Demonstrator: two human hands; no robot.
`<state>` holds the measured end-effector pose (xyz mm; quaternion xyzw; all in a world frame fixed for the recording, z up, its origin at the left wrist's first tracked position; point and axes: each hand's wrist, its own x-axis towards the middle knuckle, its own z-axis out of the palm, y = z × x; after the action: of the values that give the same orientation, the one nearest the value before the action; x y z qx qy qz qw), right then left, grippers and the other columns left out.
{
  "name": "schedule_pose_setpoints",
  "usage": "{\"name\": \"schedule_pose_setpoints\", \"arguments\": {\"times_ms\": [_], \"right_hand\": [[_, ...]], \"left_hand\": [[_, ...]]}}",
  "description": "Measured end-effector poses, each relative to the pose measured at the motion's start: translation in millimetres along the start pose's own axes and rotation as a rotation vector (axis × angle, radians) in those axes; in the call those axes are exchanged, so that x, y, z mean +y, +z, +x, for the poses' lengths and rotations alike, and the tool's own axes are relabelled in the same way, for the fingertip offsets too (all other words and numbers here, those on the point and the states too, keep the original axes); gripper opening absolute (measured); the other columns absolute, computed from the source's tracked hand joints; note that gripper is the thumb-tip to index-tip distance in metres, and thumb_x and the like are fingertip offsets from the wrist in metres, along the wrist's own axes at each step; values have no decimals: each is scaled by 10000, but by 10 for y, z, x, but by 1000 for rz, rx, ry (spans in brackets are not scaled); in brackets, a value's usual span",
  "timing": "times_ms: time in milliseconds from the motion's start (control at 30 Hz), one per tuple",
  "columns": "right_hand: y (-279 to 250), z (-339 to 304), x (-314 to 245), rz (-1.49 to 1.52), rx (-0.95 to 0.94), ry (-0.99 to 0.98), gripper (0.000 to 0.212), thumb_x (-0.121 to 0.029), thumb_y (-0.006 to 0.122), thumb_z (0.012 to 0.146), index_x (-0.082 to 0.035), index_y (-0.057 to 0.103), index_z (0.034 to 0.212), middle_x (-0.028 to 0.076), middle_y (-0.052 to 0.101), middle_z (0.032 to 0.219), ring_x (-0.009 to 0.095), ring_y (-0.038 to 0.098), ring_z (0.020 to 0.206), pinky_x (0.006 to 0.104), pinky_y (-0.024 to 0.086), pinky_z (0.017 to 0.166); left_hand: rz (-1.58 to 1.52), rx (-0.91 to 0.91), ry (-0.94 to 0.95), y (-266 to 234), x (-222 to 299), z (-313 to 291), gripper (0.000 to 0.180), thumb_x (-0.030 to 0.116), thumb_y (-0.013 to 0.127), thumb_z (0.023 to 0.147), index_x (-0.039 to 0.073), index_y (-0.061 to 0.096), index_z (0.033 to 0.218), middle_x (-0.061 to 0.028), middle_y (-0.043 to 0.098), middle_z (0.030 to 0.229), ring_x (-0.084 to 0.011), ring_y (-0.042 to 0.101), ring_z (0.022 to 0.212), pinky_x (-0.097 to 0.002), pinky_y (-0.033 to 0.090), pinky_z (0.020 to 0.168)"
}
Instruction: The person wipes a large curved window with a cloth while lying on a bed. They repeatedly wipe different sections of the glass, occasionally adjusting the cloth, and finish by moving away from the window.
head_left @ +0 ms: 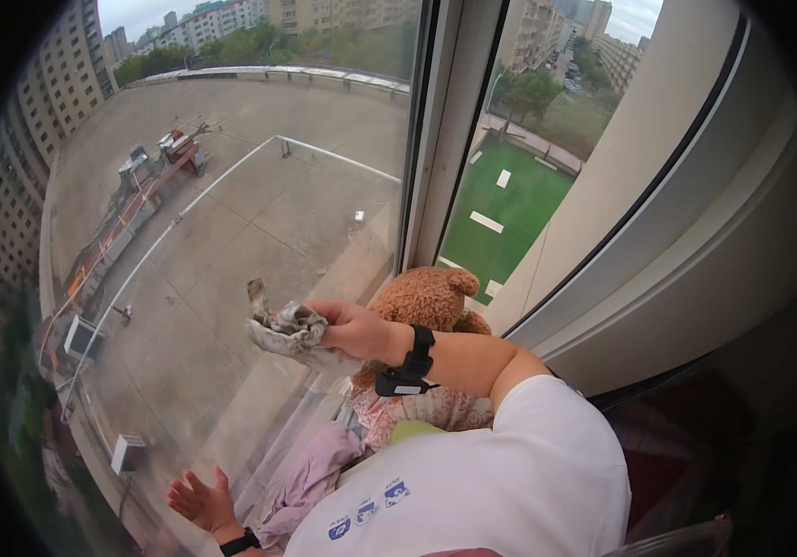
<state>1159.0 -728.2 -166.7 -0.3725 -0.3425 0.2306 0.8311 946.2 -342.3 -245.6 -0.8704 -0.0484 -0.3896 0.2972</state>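
A crumpled grey-white cleaning rag [285, 332] is pinched in my right hand [354, 330], in front of the window glass [268, 200]. Whether the rag presses on the pane, I cannot tell. A black strap with a small black box goes round my right wrist. Down at the lower left, my left hand [202, 506] has its fingers spread and holds nothing. It is close to the glass, though contact is unclear. Another dark band circles that wrist.
Just behind my right wrist sits a brown teddy bear [422, 295] in patterned pink clothing. Lilac cloth [322, 461] is heaped below, beside my white shirt. An upright window frame [436, 130] divides the panes; a curved pale wall [686, 297] bounds the right. A flat roof lies outside.
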Motion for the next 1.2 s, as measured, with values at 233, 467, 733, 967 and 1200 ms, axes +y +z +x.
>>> {"name": "schedule_pose_setpoints", "arguments": {"times_ms": [233, 467, 733, 967, 1200], "right_hand": [[157, 251, -721, 1, -62, 255, 390, -69, 623, 944, -16, 572, 1327, 9, 648, 1222, 74, 579, 1096, 255, 454, 962], [190, 291, -2003, -147, 318, -56, 352, -1, 589, 949, -36, 596, 1299, 1, 663, 1161, 78, 609, 1044, 219, 485, 899], [406, -99, -4106, -1232, 647, -848, 396, 69, 586, 864, -11, 618, 1251, 106, 642, 1258, 203, 628, 1124, 302, 498, 934], [920, -462, -5499, -2316, 905, -971, 409, 42, 588, 866, -116, 660, 1236, 144, 590, 1321, 317, 611, 1167, 370, 532, 926], [857, -648, -6079, -2727, 916, -1066, 476, 29, 648, 757, -174, 669, 1187, 104, 607, 1252, 327, 591, 1131, 416, 512, 944]], "left_hand": [[-48, -95, 3, 9, 26, -219, 958, 436, 641, 862, 182, 58, 1579, -153, 15, 1643, -305, 25, 1524, -453, 86, 1238], [-56, -686, -115, -94, 276, -323, 878, 676, 596, 778, 199, 392, 1487, -159, 405, 1521, -384, 348, 1400, -657, 159, 1143], [-570, -212, -108, -899, 802, 883, 828, 182, 660, 764, 97, 300, 1504, -234, 216, 1559, -405, 176, 1478, -552, 140, 1205], [-992, 223, 223, -1397, 1459, 2914, 635, 144, 618, 770, 88, 508, 1393, -166, 384, 1480, -369, 354, 1404, -548, 250, 1176], [-1197, 383, 393, -2130, 2198, 4449, 696, 111, 618, 749, 102, 478, 1431, -104, 398, 1510, -288, 357, 1418, -484, 243, 1194]]}}
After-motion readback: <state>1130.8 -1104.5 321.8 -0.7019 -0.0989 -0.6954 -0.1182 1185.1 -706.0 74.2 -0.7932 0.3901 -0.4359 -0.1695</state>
